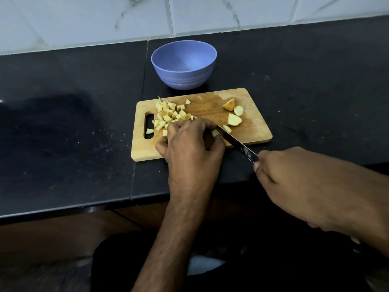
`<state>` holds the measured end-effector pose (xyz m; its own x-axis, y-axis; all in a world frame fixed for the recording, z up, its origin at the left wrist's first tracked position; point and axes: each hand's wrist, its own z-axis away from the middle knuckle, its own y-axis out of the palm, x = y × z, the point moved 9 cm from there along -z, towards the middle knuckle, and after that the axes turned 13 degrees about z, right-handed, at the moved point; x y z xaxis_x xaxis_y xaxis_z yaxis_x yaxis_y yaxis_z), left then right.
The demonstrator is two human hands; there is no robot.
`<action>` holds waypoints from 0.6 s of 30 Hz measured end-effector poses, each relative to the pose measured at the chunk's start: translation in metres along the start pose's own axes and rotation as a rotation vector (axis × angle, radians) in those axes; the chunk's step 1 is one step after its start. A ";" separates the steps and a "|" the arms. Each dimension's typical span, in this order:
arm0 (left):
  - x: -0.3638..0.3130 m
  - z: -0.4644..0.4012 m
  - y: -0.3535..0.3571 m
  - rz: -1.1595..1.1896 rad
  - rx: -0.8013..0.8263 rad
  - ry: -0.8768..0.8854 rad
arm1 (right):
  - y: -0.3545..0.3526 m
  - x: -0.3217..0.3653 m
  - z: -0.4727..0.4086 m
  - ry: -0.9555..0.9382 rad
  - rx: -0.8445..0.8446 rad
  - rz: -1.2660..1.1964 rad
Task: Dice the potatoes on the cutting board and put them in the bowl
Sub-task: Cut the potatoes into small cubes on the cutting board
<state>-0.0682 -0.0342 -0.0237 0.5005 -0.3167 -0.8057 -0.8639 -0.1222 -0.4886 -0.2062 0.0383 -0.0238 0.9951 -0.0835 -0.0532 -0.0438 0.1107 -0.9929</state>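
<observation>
The left hand (190, 142) rests on the near middle of the wooden cutting board (257, 114), fingers curled down over a small potato piece (215, 132) that shows pale at the fingertips. The right hand (294, 178) is off the board to the near right, clenched around the handle of a kitchen knife (237, 144); the handle itself is hidden in the fist. The blade runs diagonally from near right to far left, with its tip end right beside the held piece, just to the right of the left fingers. The coming cut, as judged, turns on this relation: the blade lies directly alongside the fingertips, with only the narrow exposed end of the piece on which to cut. How much of the piece remains under the hand cannot be told, nor can its long axis. A thin offcut (227, 128) lies just beyond the blade. The heap of diced potato (168, 114) sits on the far left part of the board, next to the handle slot, with one cube (149, 131) lying in the slot. Three larger uncut chunks (234, 119) lie on the far right part, apart from the blade. The blue bowl (183, 80) stands on the black countertop (73, 144) just beyond the board's far edge and is seen to hold nothing. Dicing is judged to be partly done; transfer not begun.
</observation>
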 end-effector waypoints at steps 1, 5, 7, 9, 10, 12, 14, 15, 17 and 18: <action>0.000 0.000 -0.001 0.013 -0.006 -0.006 | -0.001 -0.001 0.005 0.020 0.003 -0.053; 0.001 0.001 -0.001 0.035 -0.008 -0.009 | -0.002 -0.001 0.021 0.023 0.018 0.004; 0.001 0.001 0.000 0.036 -0.007 -0.006 | -0.001 -0.007 0.025 0.040 0.058 -0.004; -0.001 0.001 -0.001 0.038 -0.008 0.001 | -0.003 -0.009 0.029 0.049 0.063 -0.009; -0.002 0.002 -0.001 0.039 -0.004 0.007 | -0.003 -0.009 0.031 0.055 0.054 -0.008; -0.003 0.004 -0.001 0.023 0.008 0.025 | -0.006 -0.006 0.033 0.068 0.025 -0.001; -0.003 0.006 -0.002 -0.007 0.011 0.044 | -0.009 -0.004 0.034 0.070 -0.005 -0.026; -0.003 0.007 -0.003 -0.015 0.011 0.041 | -0.011 -0.003 0.034 0.068 -0.020 -0.038; -0.001 0.007 -0.004 -0.007 0.015 0.021 | -0.013 -0.002 0.033 0.063 -0.039 -0.072; 0.000 0.006 -0.004 0.002 0.016 0.011 | -0.012 -0.001 0.031 0.057 -0.040 -0.088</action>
<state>-0.0643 -0.0279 -0.0240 0.4977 -0.3276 -0.8031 -0.8640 -0.1064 -0.4921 -0.2042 0.0680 -0.0083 0.9887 -0.1470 0.0300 0.0393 0.0608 -0.9974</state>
